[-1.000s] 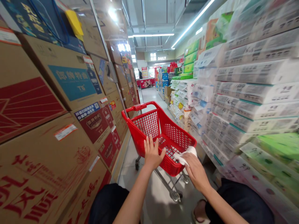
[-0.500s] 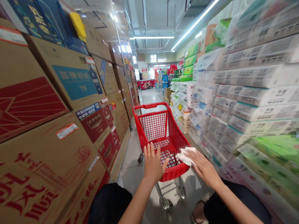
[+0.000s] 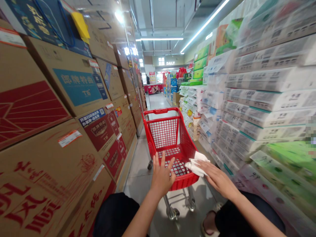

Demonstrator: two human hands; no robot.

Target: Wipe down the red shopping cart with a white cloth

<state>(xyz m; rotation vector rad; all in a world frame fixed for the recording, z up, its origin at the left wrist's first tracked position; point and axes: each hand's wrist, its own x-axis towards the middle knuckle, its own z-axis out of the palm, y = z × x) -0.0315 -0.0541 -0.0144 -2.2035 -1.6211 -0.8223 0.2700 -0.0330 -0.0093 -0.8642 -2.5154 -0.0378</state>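
Note:
A red plastic shopping cart (image 3: 181,148) on metal legs with wheels stands in front of me, its handle at the far end. My left hand (image 3: 162,174) is at the near left edge of its basket, fingers spread, holding nothing. Whether that hand touches the rim I cannot tell. My right hand (image 3: 213,175) grips a crumpled white cloth (image 3: 197,163) at the near right corner of the basket. Part of the cloth lies against the red rim. The basket is seen with nothing in it. My palms face away from view.
Stacked cardboard boxes (image 3: 71,148) wall the left side. On the right rise piles of wrapped tissue packs (image 3: 259,95), with green packs (image 3: 288,161) lower down. A tiled aisle floor (image 3: 158,98) runs on beyond the cart. My knees and a shoe (image 3: 209,225) show below.
The far end of the cart has swung slightly to the right. The cloth has shifted in my right hand, with a flap now standing up. My left hand stays near the rim, fingers more bent.

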